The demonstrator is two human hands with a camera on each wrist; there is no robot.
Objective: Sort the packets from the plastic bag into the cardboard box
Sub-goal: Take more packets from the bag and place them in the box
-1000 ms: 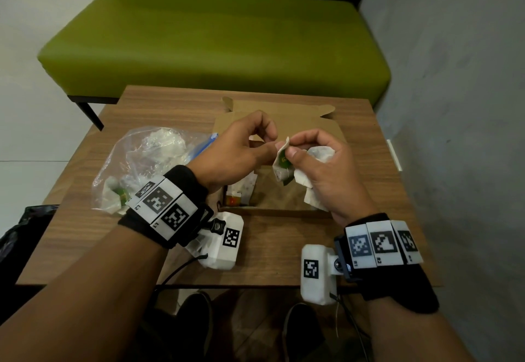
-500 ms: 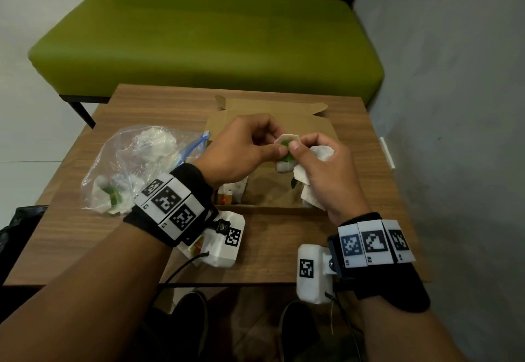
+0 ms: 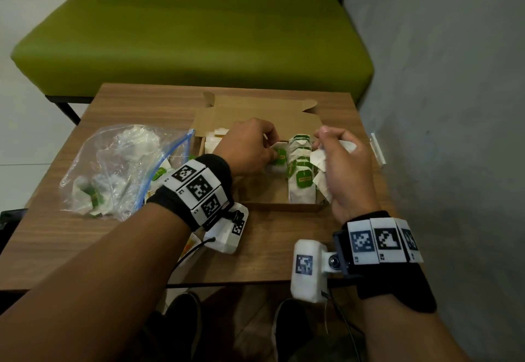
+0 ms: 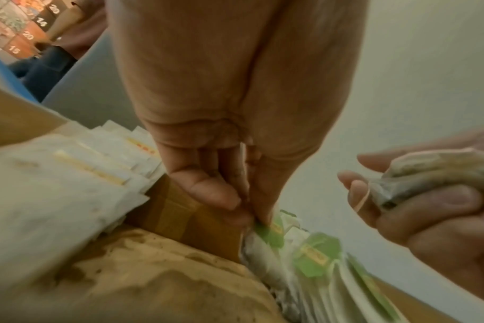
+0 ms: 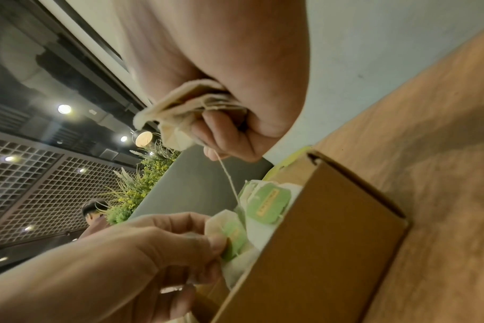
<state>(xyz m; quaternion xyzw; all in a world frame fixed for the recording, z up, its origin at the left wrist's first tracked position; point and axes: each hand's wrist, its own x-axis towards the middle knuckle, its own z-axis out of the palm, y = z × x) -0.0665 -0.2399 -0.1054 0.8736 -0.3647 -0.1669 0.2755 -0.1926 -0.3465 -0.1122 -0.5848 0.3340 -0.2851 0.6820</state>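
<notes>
Head view: left hand (image 3: 250, 145) pinches a white, green-tagged tea bag (image 3: 277, 154) over the cardboard box (image 3: 257, 114); right hand (image 3: 345, 168) clutches crumpled tea bags (image 3: 322, 160).

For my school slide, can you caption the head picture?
Left hand adds a packet to the box; right hand holds more.

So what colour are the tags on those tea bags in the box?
Green tags with a yellow strip, clearest in the right wrist view.
</notes>
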